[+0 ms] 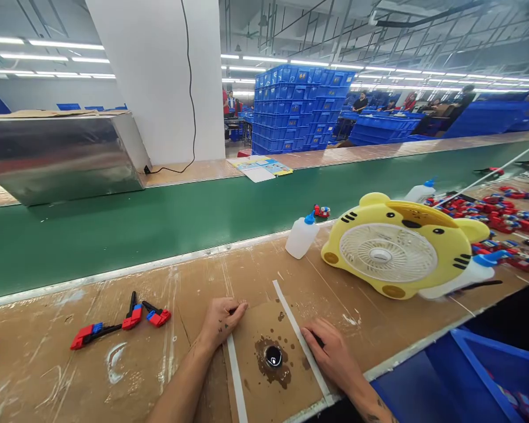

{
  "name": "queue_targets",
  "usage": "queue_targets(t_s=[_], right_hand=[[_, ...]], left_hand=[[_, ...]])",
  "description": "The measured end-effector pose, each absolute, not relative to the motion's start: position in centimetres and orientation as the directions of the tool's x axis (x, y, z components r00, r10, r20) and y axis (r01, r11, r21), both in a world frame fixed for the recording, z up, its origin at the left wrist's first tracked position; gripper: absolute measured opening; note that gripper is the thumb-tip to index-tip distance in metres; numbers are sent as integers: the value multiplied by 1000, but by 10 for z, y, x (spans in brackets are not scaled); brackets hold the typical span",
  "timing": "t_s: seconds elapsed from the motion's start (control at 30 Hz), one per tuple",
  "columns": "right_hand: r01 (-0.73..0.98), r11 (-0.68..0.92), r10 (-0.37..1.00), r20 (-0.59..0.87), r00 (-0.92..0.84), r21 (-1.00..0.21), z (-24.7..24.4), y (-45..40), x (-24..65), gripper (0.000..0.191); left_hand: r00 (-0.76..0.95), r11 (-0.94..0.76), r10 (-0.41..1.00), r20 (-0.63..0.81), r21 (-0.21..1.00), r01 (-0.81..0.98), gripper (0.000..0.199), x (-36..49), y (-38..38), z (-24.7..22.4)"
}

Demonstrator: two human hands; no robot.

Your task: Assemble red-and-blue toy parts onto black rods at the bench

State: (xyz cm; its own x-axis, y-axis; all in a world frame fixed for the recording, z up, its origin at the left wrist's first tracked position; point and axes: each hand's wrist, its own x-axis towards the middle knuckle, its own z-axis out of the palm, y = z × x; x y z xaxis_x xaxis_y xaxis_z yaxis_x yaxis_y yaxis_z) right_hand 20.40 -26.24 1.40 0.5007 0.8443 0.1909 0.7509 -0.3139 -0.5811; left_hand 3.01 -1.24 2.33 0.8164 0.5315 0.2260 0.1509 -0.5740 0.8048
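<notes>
Bright overhead tube lights (pixel 48 44), soft shadows, wide-angle bending and blur at edges.

Lower centre: left hand (pixel 221 322) and right hand (pixel 330 352) resting flat on a stained cardboard pad (pixel 264 329), either side of a small black round part (pixel 273 356) (type unclear). Right of centre: yellow tiger-shaped fan (pixel 397 249), lying face up. Lower left: red-and-blue parts (pixel 123 322).

A: What colour is the fan (pixel 399 249)?
B: Yellow with black stripes, white grille.
A: And the belt (pixel 158 220)?
B: Green. The crates (pixel 300 106) are blue, and the small parts (pixel 119 323) are red and blue on the brown board (pixel 48 364).
</notes>
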Motion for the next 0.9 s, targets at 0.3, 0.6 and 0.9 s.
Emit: queue_targets(t_s=[0.3,0.6,0.9], right_hand=[[733,-292,852,180,491,-614,15,-262,206,32],[742,-291,846,200,495,-604,19,-262,204,32],[737,-296,850,185,494,-608,18,-262,205,35]], left_hand=[[808,-660,511,292,736,151,48,30,-15,19],[781,-645,520,346,758,94,34,31,-15,23],[786,-599,539,303,793,106,47,30,-17,25]])
